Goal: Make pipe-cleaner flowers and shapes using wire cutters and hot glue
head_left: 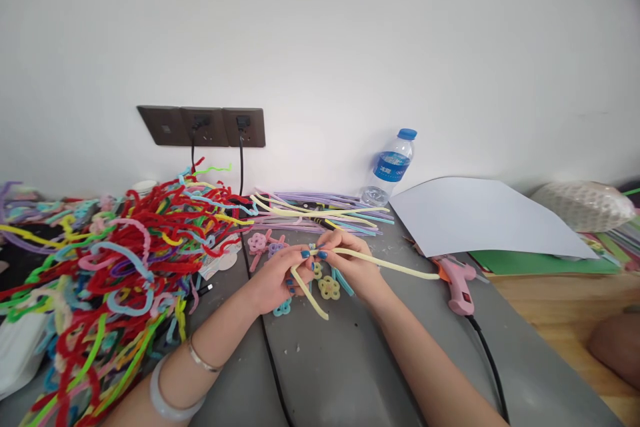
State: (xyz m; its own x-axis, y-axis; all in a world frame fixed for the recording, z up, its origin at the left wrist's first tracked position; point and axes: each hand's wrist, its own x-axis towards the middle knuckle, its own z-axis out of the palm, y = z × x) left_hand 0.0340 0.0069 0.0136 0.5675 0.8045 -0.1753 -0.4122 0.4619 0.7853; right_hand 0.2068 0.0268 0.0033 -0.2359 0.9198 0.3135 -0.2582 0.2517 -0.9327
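Note:
My left hand [278, 278] and my right hand [350, 260] meet over the grey table [345, 360], both pinching one pale yellow pipe cleaner [400, 266]. Its long end runs right toward the glue gun; a short end [310, 295] hangs below my left fingers. Small finished pipe-cleaner flowers lie under the hands: a yellow one [329, 287], a teal one [283, 307] and pink ones [258, 242].
A big tangle of bent coloured pipe cleaners [105, 267] fills the left. Straight pastel ones [320, 210] lie by the wall. A pink glue gun [460, 283], water bottle [393, 167], white sheet [480, 213] and wall sockets [203, 125] are nearby.

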